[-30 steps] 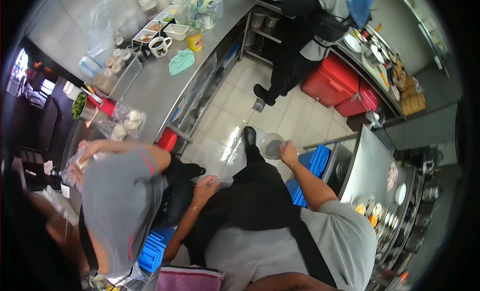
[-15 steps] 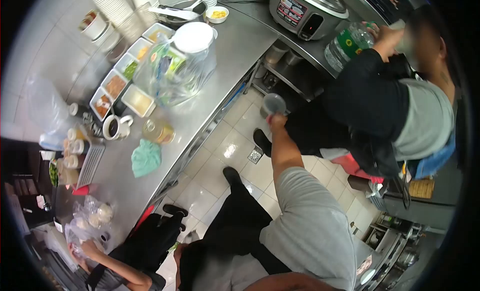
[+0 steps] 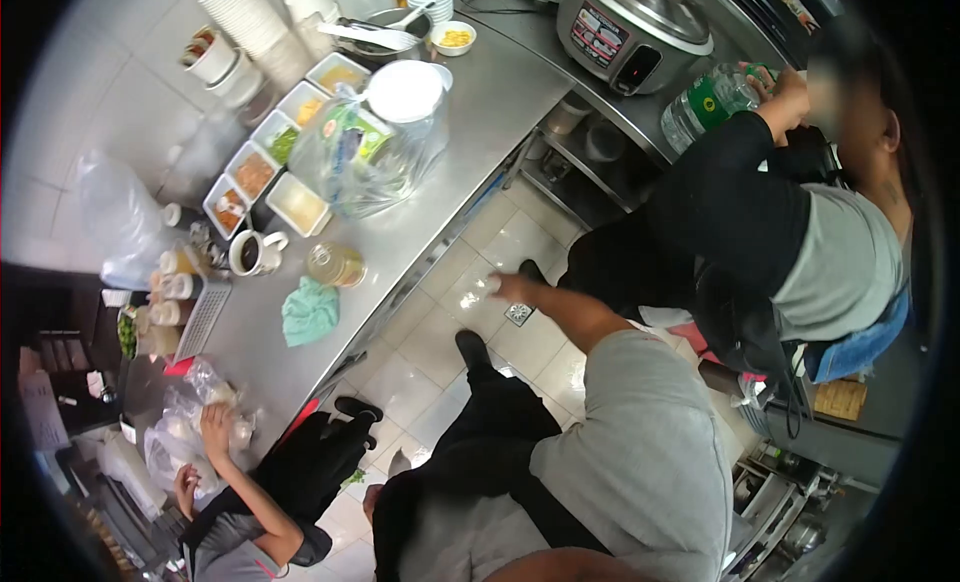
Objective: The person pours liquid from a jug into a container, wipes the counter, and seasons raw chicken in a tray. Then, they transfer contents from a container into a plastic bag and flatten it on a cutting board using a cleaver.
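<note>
My right hand (image 3: 512,290) is stretched out over the tiled floor, beside the steel counter (image 3: 400,244), its fingers apart and nothing in them. Only a bit of my left hand (image 3: 372,500) shows at my left side; its fingers are hidden. Nearest to my right hand on the counter are a glass jar (image 3: 336,265) with yellowish contents and a crumpled green cloth (image 3: 311,312). Farther back stand a white mug (image 3: 257,252) of dark liquid, white trays of food (image 3: 298,204) and a clear plastic bag (image 3: 350,167) by a white-lidded tub (image 3: 405,90).
A co-worker (image 3: 850,242) at right is beside a large bottle (image 3: 710,107) and a rice cooker (image 3: 630,37). Another person's hands (image 3: 216,432) touch plastic bags at lower left. Metal shelves (image 3: 590,177) stand under the counter; a drain (image 3: 518,313) is in the floor.
The clear handled container has left my right hand and I no longer make it out clearly. That hand has moved left and down, opening. The lower-left person's hand has shifted over the bags.
</note>
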A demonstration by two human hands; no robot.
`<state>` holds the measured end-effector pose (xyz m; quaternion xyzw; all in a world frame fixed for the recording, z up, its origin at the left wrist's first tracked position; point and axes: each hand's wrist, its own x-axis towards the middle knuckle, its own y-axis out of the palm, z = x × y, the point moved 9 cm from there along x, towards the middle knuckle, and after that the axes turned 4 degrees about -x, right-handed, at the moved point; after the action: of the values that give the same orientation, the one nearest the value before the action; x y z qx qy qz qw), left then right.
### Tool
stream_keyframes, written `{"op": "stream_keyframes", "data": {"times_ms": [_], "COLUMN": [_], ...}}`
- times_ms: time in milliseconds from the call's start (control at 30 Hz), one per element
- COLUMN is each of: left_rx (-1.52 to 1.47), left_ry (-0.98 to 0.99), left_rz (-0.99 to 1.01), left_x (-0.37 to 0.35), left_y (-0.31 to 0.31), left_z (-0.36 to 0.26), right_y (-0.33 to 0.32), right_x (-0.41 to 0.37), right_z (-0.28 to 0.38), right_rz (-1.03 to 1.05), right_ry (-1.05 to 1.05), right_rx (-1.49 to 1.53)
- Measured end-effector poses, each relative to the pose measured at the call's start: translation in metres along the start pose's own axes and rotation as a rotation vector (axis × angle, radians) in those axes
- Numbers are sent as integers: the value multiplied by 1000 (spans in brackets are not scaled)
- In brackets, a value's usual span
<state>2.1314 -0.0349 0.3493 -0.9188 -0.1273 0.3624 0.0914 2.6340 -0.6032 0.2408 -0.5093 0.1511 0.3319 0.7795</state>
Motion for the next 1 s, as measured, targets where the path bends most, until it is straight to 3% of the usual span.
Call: {"op": "stream_keyframes", "data": {"times_ms": [67, 100, 167, 233, 267, 333, 433, 567, 633, 667, 733, 833, 867, 900, 933, 1000], "left_rx": [73, 116, 165, 211, 227, 200, 236, 108, 102, 17, -50, -127, -132, 124, 401, 401], "left_ry": [-13, -6, 34, 97, 120, 113, 165, 336, 325, 256, 213, 313, 295, 311, 320, 219], "left_rz": [-27, -40, -85, -174, -226, -349, -490, -777, -918, -997, -1090, -1186, -1214, -1423, -1611, -1665], "left_x": [-16, -22, -40, -69, -90, -145, -215, -318, -369, -406, -455, -521, -542, -577, -607, -615], "left_y": [1, 3, 4, 2, 2, -1, -43, -130, -171, -192, -224, -265, -276, -289, -298, -329], "left_z": [6, 10, 10, 7, 5, -56, -62, -21, 16, 25, 73, 101, 108, 98, 85, 104], "right_y": [38, 55, 54, 109, 128, 166, 207, 270, 332, 357, 386, 435, 447, 459, 477, 512], "right_x": [-22, -36, -35, -41, -62, -114, -231, -399, -445, -465, -511, -568, -587, -606, -616, -646], "right_z": [45, 57, 45, 113, 167, 272, 475, 700, 757, 785, 840, 913, 933, 952, 972, 999], "right_rz": [34, 43, -46, 170, 252, 336, 510, 683, 713, 741, 768, 880, 852, 815, 834, 854], "right_ry": [30, 38, 313, -60, -271, -443, -793, -1304, -1459, -1353, -1349, -1449, -1601, -1749, -1763, -1996], "right_rx": [359, 362, 290, -156, -192, -179, 147, 183, 63, -95, -170, -129, -124, -113, -116, -349]}}
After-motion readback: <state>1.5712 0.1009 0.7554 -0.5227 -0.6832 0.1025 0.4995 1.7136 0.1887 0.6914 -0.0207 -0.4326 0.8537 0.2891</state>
